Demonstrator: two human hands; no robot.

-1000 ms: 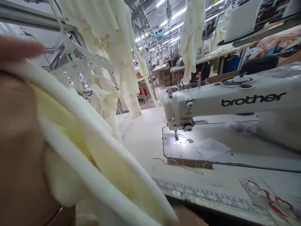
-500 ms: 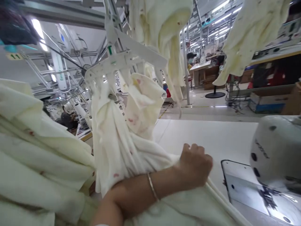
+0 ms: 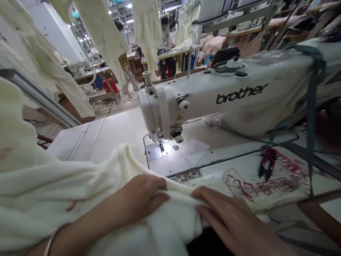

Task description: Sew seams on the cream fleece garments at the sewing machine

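A cream garment with reddish marks lies across the front of the sewing table, its folds running off to the left. My left hand, with a bracelet on the wrist, pinches the garment's edge between thumb and fingers. On the same edge, further right, my right hand grips the fabric between thumb and fingertips. Both hands are in front of a white Brother sewing machine. Its lit needle area and presser foot stand just beyond the fabric.
Red-and-black thread snips lie on the table at the right. A scrap of white material rests beside the needle plate. Cream garment pieces hang at the upper left. Co-workers are at tables in the background.
The view has swung right and down, from the hanging garments to the sewing machine. My left hand has come nearer with the garment, and my right hand now shows, holding its edge.
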